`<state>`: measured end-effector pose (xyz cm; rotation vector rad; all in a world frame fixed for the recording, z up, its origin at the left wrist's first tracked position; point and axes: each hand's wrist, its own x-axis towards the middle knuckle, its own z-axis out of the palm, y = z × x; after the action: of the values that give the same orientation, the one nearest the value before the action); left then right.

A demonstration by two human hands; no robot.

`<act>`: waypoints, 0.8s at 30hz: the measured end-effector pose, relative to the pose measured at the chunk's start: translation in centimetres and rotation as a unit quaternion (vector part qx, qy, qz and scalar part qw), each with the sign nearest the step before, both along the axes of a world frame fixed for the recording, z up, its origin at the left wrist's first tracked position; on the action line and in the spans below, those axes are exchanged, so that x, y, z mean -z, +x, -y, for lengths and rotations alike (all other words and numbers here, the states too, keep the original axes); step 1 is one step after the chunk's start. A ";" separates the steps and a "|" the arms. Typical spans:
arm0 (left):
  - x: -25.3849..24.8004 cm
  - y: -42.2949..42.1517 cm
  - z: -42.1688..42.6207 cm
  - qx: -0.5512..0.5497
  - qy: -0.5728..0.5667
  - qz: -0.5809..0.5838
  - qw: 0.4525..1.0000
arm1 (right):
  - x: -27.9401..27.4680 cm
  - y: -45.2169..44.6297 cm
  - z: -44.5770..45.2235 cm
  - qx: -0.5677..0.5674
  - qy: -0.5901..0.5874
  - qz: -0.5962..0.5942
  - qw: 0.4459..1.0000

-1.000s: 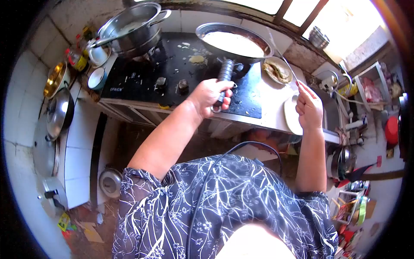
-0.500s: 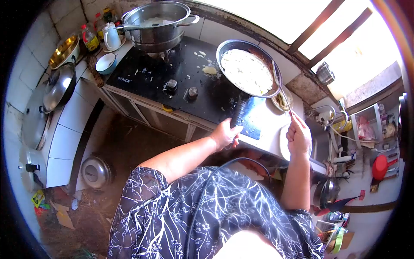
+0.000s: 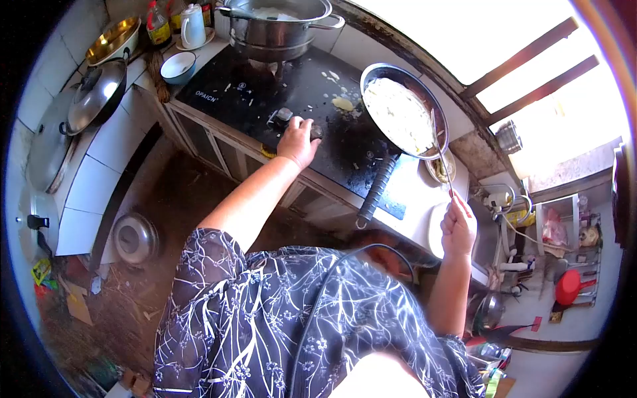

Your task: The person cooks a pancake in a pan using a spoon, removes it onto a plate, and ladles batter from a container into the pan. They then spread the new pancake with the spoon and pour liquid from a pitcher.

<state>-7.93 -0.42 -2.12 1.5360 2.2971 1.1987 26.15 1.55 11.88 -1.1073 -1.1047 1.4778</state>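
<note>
My left hand (image 3: 296, 142) has its fingers on the right-hand stove knob (image 3: 316, 132), at the front of the black cooktop (image 3: 245, 99). A frying pan (image 3: 439, 109) holding pale white food (image 3: 398, 114) rests on the cooktop's right part. Its black ribbed handle (image 3: 378, 189) points towards me, with no hand on it. Closed around a thin metal utensil (image 3: 443, 162), my right hand (image 3: 458, 227) is to the right of the handle. The utensil's far end lies inside the pan, at its right edge.
A steamer pot (image 3: 272, 33) stands at the back left of the cooktop. Beside the cooktop are a blue-white bowl (image 3: 178, 67), a white jug (image 3: 193, 26) and a sauce bottle (image 3: 158, 25). A plate of food (image 3: 438, 167) sits behind my right hand; a window is beyond.
My left hand has let go of the pan handle and moved left to the stove knob. My right hand still holds the utensil. The head view has shifted and turned.
</note>
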 end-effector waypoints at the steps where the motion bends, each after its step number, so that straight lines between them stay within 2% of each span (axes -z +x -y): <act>1: 0.7 -0.3 -0.4 -0.003 0.002 0.003 1.000 | 0.0 -0.2 0.1 -0.003 0.002 0.003 1.000; 13: 1.3 -0.6 -1.2 0.046 -0.011 -0.011 0.999 | 0.0 -1.1 0.8 0.001 -0.008 0.016 1.000; 24: 1.2 0.0 -1.3 0.024 0.003 -0.019 1.000 | -0.7 -2.2 1.3 0.010 -0.010 0.023 1.000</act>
<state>-7.97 0.92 -3.37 1.6188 2.2681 1.1750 23.99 0.20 12.53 -1.1687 -1.1100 1.4557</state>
